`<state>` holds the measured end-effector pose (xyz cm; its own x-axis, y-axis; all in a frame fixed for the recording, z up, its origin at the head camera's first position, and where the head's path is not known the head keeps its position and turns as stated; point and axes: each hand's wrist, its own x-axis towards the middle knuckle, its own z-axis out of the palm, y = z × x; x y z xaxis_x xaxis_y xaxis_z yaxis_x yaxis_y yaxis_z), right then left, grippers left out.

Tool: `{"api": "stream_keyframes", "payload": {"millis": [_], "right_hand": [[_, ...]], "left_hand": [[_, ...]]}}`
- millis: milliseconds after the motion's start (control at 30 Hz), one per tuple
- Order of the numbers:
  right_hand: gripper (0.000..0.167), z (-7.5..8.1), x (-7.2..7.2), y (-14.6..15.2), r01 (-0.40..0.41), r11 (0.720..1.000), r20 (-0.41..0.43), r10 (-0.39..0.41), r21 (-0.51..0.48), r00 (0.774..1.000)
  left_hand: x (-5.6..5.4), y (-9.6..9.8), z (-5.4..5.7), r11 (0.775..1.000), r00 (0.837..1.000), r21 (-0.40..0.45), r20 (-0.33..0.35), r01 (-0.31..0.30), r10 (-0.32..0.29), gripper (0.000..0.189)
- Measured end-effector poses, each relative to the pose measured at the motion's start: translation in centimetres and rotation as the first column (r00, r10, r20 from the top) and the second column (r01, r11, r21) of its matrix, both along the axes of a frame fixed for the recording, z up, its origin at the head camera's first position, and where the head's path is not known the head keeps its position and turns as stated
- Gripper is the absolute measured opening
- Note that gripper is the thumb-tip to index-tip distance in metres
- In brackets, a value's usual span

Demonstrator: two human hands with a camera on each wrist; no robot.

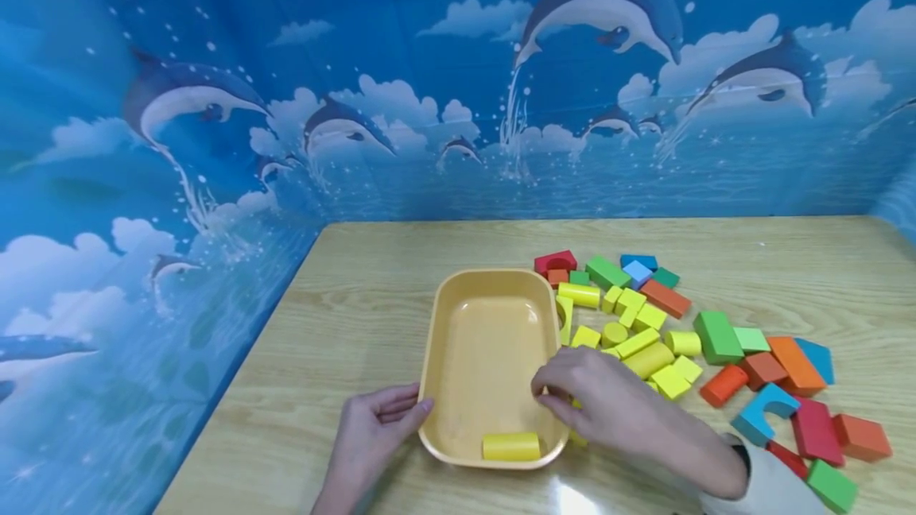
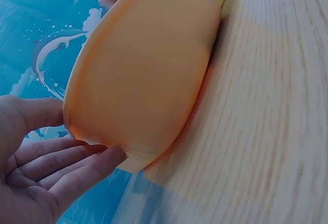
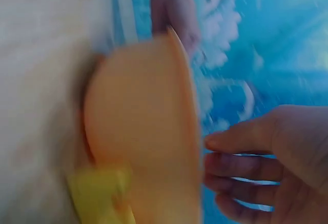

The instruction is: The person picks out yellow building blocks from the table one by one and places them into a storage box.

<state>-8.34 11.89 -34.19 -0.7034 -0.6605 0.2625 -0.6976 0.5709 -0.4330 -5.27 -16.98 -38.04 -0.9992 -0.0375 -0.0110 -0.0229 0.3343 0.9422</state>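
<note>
One yellow cylinder lies on its side along the near wall of the orange tray, and the rest of the tray floor shows bare; the left hand pinches the tray's near left corner, thumb at the rim and fingers against the outer wall, a grip that probably serves to steady the tray; the right hand crosses the right rim, its fingers loosely bent and only a narrow space between thumb and forefinger, with nothing visible in them; its hover there would suit letting a block down inside, though the blurred right-wrist view leaves its motion unclear.

The cylinder lies between the two hands, to the right of the left one and to the left and near side of the right one, touched by neither; the yellow blocks cluster just right of the tray, partly under the right forearm, a handy place for that hand to reach; green block, blue arch and red block lie farther right on the wooden table, perhaps apart because their colours differ from the cylinder's.
</note>
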Motion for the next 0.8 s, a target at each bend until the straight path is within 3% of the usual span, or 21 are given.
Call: {"api": "stream_keyframes", "payload": {"millis": [67,133,300,467,600,800], "right_hand": [[0.014,0.2,0.0,1.9,0.078,0.997,-0.06,-0.079,-0.018,0.995],[0.018,0.3,0.1,3.9,0.172,0.985,-0.068,-0.171,0.019,0.983],[0.026,-1.2,1.1,7.9,0.321,0.929,0.013,-0.329,0.182,0.944],[0.026,-2.9,2.6,9.0,0.328,0.901,0.016,-0.346,0.284,0.938],[0.03,-3.6,3.5,8.8,0.305,0.905,-0.075,-0.297,0.297,0.952],[0.042,-4.2,4.1,7.5,0.31,0.86,-0.015,-0.333,0.406,0.943]], "left_hand": [[0.1,0.0,0.0,1.0,1.0,0.0,-0.006,0.002,-0.002,0.029],[0.1,0.0,0.0,1.0,1.0,0.0,-0.007,0.001,-0.001,0.029],[0.0,-0.1,0.1,1.0,1.0,-0.003,-0.003,-0.002,0.002,0.029],[-0.1,-0.2,0.2,1.0,1.0,0.002,0.006,-0.012,0.012,0.028],[0.0,-0.1,0.2,1.0,1.0,0.021,0.003,-0.004,0.004,0.027],[0.0,0.0,0.1,0.999,1.0,0.032,0.016,0.002,-0.003,0.028]]}}
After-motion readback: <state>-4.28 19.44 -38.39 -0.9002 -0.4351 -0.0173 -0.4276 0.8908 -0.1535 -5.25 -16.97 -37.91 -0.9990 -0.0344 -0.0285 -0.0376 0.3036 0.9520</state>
